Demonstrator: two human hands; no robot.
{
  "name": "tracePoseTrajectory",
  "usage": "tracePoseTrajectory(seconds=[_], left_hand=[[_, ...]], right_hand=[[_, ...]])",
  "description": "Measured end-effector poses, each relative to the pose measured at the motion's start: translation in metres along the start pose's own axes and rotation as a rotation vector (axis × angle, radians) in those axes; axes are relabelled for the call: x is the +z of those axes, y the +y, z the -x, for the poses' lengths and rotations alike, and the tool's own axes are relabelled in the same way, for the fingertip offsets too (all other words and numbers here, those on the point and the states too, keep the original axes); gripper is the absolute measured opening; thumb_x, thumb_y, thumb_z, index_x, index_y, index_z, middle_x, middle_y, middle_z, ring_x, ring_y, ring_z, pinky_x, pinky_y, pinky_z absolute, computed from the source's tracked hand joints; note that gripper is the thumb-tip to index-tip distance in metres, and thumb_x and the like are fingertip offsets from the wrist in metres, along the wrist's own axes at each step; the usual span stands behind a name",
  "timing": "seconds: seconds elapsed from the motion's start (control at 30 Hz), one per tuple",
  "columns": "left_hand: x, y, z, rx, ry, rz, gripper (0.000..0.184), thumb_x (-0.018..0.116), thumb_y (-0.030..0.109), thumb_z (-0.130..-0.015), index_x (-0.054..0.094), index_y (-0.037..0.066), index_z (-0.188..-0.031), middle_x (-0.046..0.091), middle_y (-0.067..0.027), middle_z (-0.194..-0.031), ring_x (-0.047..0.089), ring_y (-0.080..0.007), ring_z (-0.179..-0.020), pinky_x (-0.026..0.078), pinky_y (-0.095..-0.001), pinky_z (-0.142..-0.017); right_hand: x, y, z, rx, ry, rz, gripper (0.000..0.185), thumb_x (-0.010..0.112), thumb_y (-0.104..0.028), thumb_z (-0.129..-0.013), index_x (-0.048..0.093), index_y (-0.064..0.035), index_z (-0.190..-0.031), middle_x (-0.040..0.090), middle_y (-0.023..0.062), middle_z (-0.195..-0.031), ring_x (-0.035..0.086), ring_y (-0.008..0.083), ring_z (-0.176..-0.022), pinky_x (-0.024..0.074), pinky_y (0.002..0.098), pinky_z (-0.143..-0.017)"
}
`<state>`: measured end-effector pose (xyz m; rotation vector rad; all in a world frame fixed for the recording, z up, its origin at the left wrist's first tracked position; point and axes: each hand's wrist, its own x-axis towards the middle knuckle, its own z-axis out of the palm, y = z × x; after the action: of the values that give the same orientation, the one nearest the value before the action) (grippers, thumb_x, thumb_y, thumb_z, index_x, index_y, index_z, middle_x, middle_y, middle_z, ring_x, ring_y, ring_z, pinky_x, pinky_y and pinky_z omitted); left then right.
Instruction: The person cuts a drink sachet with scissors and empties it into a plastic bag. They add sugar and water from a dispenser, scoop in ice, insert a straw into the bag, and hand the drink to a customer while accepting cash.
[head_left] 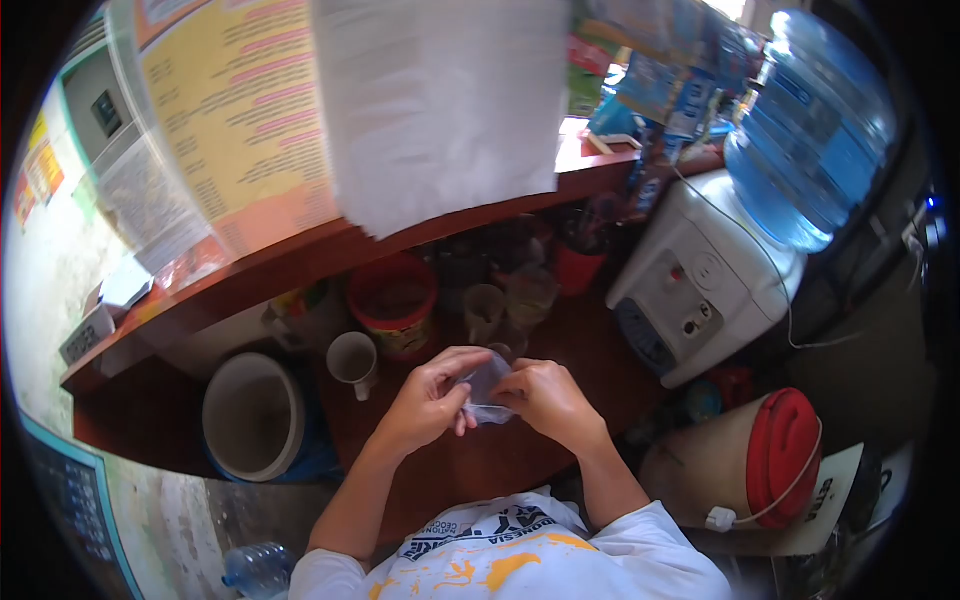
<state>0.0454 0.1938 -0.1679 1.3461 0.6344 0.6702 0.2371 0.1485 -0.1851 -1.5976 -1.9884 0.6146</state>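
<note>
A clear plastic bag (487,388) is held between both hands above the brown table (450,478), pinched by the fingers of the left hand (436,392) and of the right hand (545,393). A white mug (352,358) is seen near the left hand, beside a red bucket (393,300).

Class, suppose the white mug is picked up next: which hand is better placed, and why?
Probably the left: the left hand is nearer the white mug, while the right hand is beyond the thin plastic bag. Both hold it, so the left would first need to let go.
</note>
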Motion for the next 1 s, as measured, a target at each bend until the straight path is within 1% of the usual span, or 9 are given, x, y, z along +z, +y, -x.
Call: tracePoseTrajectory(seconds=[0.13, 0.27, 0.4, 0.5, 0.6, 0.7, 0.8, 0.9, 1.0], left_hand=[[0.034, 0.004, -0.053, 0.010, -0.225, -0.106, 0.045, 0.039, -0.010, -0.081, 0.054, -0.003, -0.123, 0.050, -0.0107, -0.123, 0.062, -0.0115, -0.064, 0.052, -0.0213, -0.054], [0.072, -0.009, -0.122, 0.030, -0.423, -0.142, 0.045, 0.041, -0.010, -0.077, 0.058, -0.003, -0.118, 0.051, -0.0119, -0.123, 0.062, -0.0124, -0.063, 0.052, -0.0224, -0.053], [0.113, -0.045, -0.200, 0.056, -0.470, -0.295, 0.044, 0.040, -0.013, -0.071, 0.062, -0.006, -0.109, 0.060, -0.0124, -0.111, 0.062, -0.0136, -0.060, 0.050, -0.0250, -0.051], [0.135, -0.096, -0.268, 0.104, -0.475, -0.453, 0.042, 0.041, -0.014, -0.069, 0.064, -0.006, -0.103, 0.064, -0.0135, -0.099, 0.061, -0.0145, -0.057, 0.050, -0.0267, -0.050], [0.153, -0.115, -0.311, 0.190, -0.461, -0.628, 0.037, 0.048, -0.011, -0.070, 0.066, -0.003, -0.100, 0.066, -0.0141, -0.070, 0.063, -0.0212, -0.052, 0.050, -0.0318, -0.049], [0.167, -0.123, -0.340, 0.210, -0.458, -0.702, 0.035, 0.049, -0.010, -0.070, 0.067, -0.003, -0.099, 0.066, -0.0184, -0.080, 0.065, -0.0230, -0.055, 0.051, -0.0336, -0.051], [0.182, -0.141, -0.363, 0.183, -0.393, -0.548, 0.038, 0.049, -0.010, -0.070, 0.066, -0.002, -0.102, 0.066, -0.0210, -0.089, 0.065, -0.0227, -0.057, 0.052, -0.0344, -0.053], [0.194, -0.153, -0.384, 0.127, -0.361, -0.569, 0.041, 0.048, -0.010, -0.070, 0.065, -0.002, -0.106, 0.064, -0.0219, -0.097, 0.066, -0.0228, -0.057, 0.052, -0.0343, -0.053], [0.206, -0.135, -0.379, 0.001, -0.340, -0.598, 0.043, 0.047, -0.011, -0.069, 0.064, -0.002, -0.107, 0.064, -0.0219, -0.100, 0.068, -0.0287, -0.071, 0.054, -0.0361, -0.065]], right_hand=[[-0.041, 0.029, 0.039, 0.024, 0.276, 0.178, 0.019, 0.062, 0.001, -0.070, 0.071, -0.0051, -0.085, 0.066, 0.0139, -0.081, 0.064, 0.0316, -0.075, 0.0509, 0.0383, -0.070], [-0.073, 0.061, 0.059, 0.348, 0.427, 0.119, 0.024, 0.058, 0.004, -0.071, 0.070, -0.0034, -0.090, 0.066, 0.0169, -0.084, 0.064, 0.0343, -0.080, 0.0495, 0.0390, -0.074], [-0.085, 0.117, 0.065, 0.530, 0.514, 0.138, 0.027, 0.054, 0.003, -0.074, 0.070, -0.0030, -0.094, 0.066, 0.0200, -0.090, 0.065, 0.0337, -0.084, 0.0500, 0.0365, -0.078], [-0.082, 0.180, 0.059, 0.663, 0.538, 0.121, 0.028, 0.054, 0.002, -0.073, 0.070, -0.0034, -0.096, 0.066, 0.0206, -0.092, 0.066, 0.0314, -0.088, 0.0501, 0.0351, -0.081], [-0.084, 0.224, 0.052, 0.710, 0.572, 0.105, 0.028, 0.054, 0.001, -0.073, 0.070, -0.0034, -0.096, 0.067, 0.0201, -0.094, 0.066, 0.0301, -0.090, 0.0504, 0.0345, -0.082], [-0.083, 0.268, 0.045, 0.665, 0.666, 0.106, 0.027, 0.055, 0.001, -0.073, 0.070, -0.0033, -0.096, 0.068, 0.0188, -0.091, 0.066, 0.0299, -0.088, 0.0506, 0.0355, -0.080], [-0.089, 0.281, 0.037, 0.662, 0.729, 0.127, 0.031, 0.055, 0.002, -0.073, 0.069, -0.0039, -0.100, 0.068, 0.0177, -0.090, 0.066, 0.0315, -0.086, 0.0507, 0.0365, -0.078], [-0.091, 0.292, 0.031, 0.682, 0.782, 0.029, 0.036, 0.056, 0.000, -0.073, 0.066, -0.0044, -0.108, 0.068, 0.0171, -0.091, 0.065, 0.0333, -0.086, 0.0500, 0.0389, -0.079], [-0.084, 0.312, 0.027, 0.631, 0.776, 0.203, 0.044, 0.058, -0.003, -0.072, 0.061, -0.0032, -0.116, 0.066, 0.0193, -0.096, 0.063, 0.0354, -0.089, 0.0489, 0.0408, -0.082]])
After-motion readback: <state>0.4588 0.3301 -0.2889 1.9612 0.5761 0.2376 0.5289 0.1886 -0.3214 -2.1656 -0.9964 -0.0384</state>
